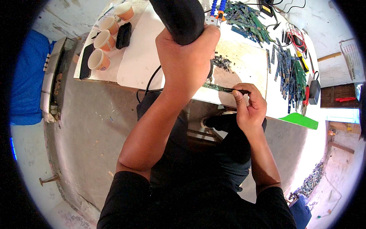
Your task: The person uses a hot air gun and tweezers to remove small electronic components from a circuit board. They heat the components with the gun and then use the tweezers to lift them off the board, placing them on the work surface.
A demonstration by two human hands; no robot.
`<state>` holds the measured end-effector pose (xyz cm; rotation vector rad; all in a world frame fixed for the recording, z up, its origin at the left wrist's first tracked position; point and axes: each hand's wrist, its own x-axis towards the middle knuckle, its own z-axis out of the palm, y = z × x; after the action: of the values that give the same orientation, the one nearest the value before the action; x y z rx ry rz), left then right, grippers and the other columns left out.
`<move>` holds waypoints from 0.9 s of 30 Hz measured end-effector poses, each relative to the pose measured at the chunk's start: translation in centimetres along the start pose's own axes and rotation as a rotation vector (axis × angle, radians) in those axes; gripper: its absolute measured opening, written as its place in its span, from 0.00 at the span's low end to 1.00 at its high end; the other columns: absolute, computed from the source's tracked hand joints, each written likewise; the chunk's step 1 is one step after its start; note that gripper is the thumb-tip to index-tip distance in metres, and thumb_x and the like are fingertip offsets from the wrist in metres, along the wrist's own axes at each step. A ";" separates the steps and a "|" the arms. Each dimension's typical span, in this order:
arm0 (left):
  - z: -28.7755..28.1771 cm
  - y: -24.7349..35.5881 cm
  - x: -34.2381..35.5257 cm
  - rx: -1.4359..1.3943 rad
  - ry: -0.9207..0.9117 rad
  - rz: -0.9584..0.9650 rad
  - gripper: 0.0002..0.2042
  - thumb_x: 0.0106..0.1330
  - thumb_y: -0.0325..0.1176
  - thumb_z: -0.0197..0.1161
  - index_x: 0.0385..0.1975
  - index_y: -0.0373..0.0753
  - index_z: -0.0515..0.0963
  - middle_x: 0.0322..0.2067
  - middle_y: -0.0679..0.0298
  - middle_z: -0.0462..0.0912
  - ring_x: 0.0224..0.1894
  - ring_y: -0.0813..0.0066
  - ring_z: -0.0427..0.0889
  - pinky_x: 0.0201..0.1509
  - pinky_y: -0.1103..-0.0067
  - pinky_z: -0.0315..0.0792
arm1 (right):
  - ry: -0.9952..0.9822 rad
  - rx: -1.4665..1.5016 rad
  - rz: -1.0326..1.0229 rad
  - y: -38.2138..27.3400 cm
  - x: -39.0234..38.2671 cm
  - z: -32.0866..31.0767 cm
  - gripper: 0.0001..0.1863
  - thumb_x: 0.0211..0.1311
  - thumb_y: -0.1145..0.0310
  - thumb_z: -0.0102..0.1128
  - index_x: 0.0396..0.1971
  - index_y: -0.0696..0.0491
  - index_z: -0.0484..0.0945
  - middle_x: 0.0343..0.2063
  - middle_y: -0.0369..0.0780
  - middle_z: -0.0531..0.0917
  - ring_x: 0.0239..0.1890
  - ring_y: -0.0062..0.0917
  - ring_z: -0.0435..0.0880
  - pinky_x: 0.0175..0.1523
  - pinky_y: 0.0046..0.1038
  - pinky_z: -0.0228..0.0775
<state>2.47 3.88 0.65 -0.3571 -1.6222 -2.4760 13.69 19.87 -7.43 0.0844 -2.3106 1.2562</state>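
Black tool: big and close, at the top middle of the frame.
Left hand: its fingers are wrapped around the black tool.
Right hand: right of the middle; its fingers are nearly closed, pinching a thin dark piece.
Green strip: near the middle, by the front edge of the bench. It meets the thin dark piece; I cannot tell if they are one thing.
Small dark bits: scattered just above the green strip.
Strip piles: one pile at the top, right of the middle, another pile at the upper right.
Paper cups: four in a row, upper left.
Green sheet: right side, on the bench corner.
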 end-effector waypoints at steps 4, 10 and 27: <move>-0.2 -0.3 0.1 0.003 -0.017 0.022 0.03 0.62 0.20 0.62 0.30 0.34 0.74 0.17 0.65 0.74 0.19 0.75 0.74 0.28 0.77 0.68 | 0.003 -0.010 -0.008 -0.1 -0.1 -0.1 0.05 0.64 0.77 0.65 0.38 0.61 0.80 0.34 0.44 0.85 0.34 0.28 0.83 0.43 0.24 0.74; 0.3 0.0 -0.2 -0.009 -0.032 -0.021 0.03 0.62 0.21 0.62 0.28 0.34 0.75 0.17 0.64 0.75 0.20 0.76 0.74 0.29 0.78 0.68 | 0.025 -0.020 0.006 0.0 -0.5 -0.4 0.05 0.64 0.78 0.65 0.37 0.61 0.81 0.34 0.44 0.85 0.35 0.27 0.83 0.43 0.24 0.74; 0.3 0.3 -0.2 0.054 -0.015 -0.055 0.03 0.61 0.22 0.62 0.26 0.33 0.76 0.16 0.65 0.74 0.19 0.77 0.73 0.28 0.79 0.66 | 0.048 0.013 0.005 0.3 -1.0 -0.8 0.04 0.64 0.79 0.64 0.37 0.61 0.80 0.35 0.43 0.85 0.36 0.26 0.82 0.45 0.24 0.73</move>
<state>2.79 4.08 0.94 -0.3284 -1.7238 -2.4688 14.78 20.56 -7.76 0.0525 -2.2637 1.2619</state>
